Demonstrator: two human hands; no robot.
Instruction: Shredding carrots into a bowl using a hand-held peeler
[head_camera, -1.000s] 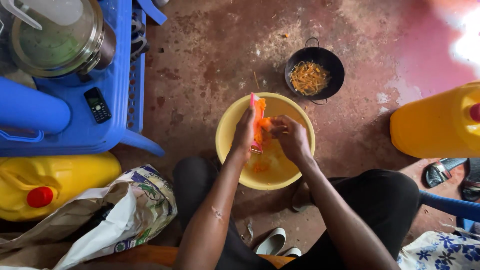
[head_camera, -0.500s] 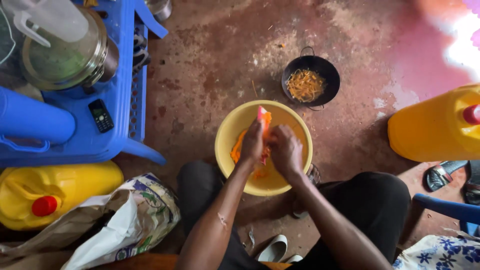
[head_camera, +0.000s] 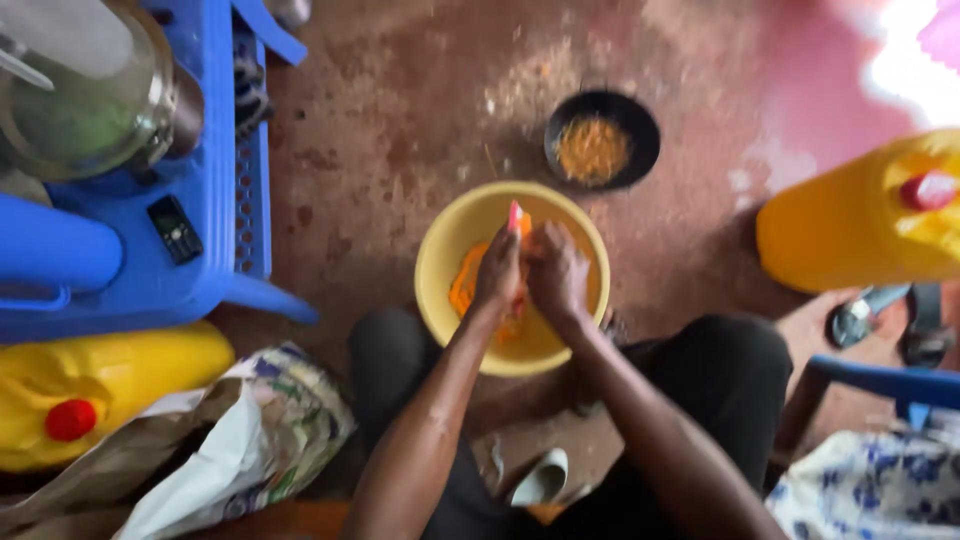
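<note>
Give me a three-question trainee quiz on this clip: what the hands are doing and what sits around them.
1. True or false: both hands are over the yellow bowl.
2. What lies beyond the bowl on the floor? A) a black pan of orange-brown bits B) a green bucket C) a white plate
3. What small dark thing lies on the blue plastic stool?

Key:
1. True: the left hand and the right hand meet there on an orange piece with a pinkish tip.
2. A
3. A mobile phone.
</note>
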